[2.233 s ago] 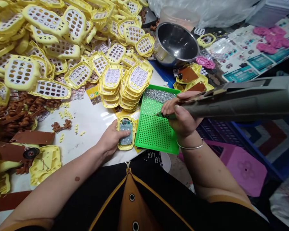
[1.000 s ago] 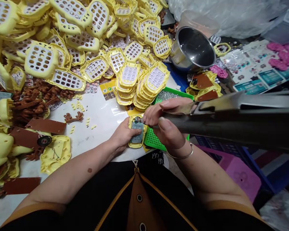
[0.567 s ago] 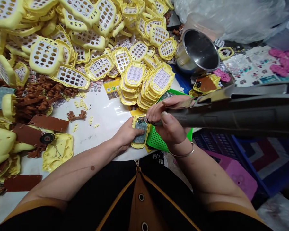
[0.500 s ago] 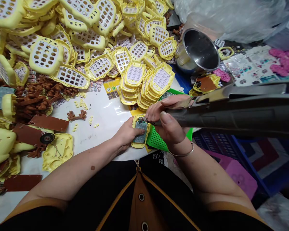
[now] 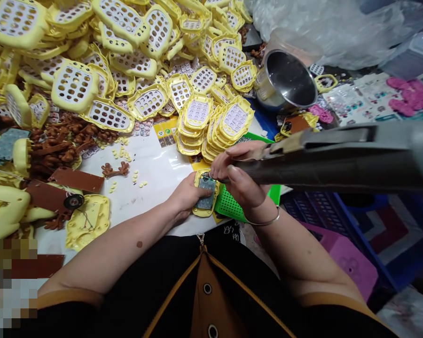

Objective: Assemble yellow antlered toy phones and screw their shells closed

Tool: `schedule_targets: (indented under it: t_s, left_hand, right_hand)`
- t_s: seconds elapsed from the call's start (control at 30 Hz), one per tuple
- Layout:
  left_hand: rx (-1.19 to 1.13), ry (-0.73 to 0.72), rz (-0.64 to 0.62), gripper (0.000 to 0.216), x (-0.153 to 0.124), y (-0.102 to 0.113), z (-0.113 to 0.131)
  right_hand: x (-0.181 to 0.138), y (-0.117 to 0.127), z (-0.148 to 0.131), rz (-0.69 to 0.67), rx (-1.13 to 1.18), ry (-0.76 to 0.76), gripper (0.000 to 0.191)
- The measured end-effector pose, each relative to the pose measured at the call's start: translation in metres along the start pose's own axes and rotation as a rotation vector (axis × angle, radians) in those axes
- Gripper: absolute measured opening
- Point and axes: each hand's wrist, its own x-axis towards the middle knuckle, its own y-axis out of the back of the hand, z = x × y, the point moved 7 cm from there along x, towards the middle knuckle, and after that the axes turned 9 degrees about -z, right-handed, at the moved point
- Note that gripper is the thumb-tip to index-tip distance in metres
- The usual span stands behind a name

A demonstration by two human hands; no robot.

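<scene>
My left hand (image 5: 186,195) is closed around a small yellow plastic shell (image 5: 201,212), its thumb lying across the grey-green circuit board (image 5: 206,200) inside. My right hand (image 5: 246,174) grips a long dark electric screwdriver (image 5: 324,157) near its front end. The screwdriver's body stretches away to the right, nearly level. Its tip meets the upper part of the board or shell; my fingers partly cover that spot, and I cannot make out a screw there. A green perforated basket (image 5: 231,205) sits beside the shell, under my right hand.
Stacked yellow shells (image 5: 197,112) with white keypads stand just beyond my hands. A large heap of similar shells (image 5: 75,87) fills the back left. Brown antler-like parts (image 5: 116,170), brown boards (image 5: 76,180) and a speaker (image 5: 73,201) lie left. A metal pot (image 5: 285,80) leans back right.
The view has shifted slightly. The screwdriver's rear end has swung a little, while its tip stays at the upper part of the board. My left hand keeps its hold on the shell.
</scene>
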Motion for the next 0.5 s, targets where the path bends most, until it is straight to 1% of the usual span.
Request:
schedule_targets:
  t_s: [0.1,0.2,0.27,0.37,0.5]
  left_hand:
    - [-0.053,0.028,0.009,0.038,0.000,0.000,0.000]
    - [-0.085,0.057,0.018,0.040,-0.001,-0.001,-0.001]
    - [-0.091,0.064,0.016,0.042,-0.001,-0.001,-0.001]
    - [-0.077,0.064,0.024,0.043,-0.001,0.000,-0.001]
    - [-0.062,0.061,0.041,0.047,-0.002,0.001,-0.001]
  right_hand:
    - [0.002,0.011,-0.022,0.031,0.036,0.140,0.020]
    - [-0.002,0.036,-0.031,0.125,-0.038,0.183,0.018]
    - [-0.010,0.056,-0.029,0.205,-0.093,0.189,0.017]
    - [-0.023,0.078,-0.016,0.306,-0.162,0.162,0.016]
    - [-0.035,0.090,0.000,0.343,-0.160,0.120,0.016]
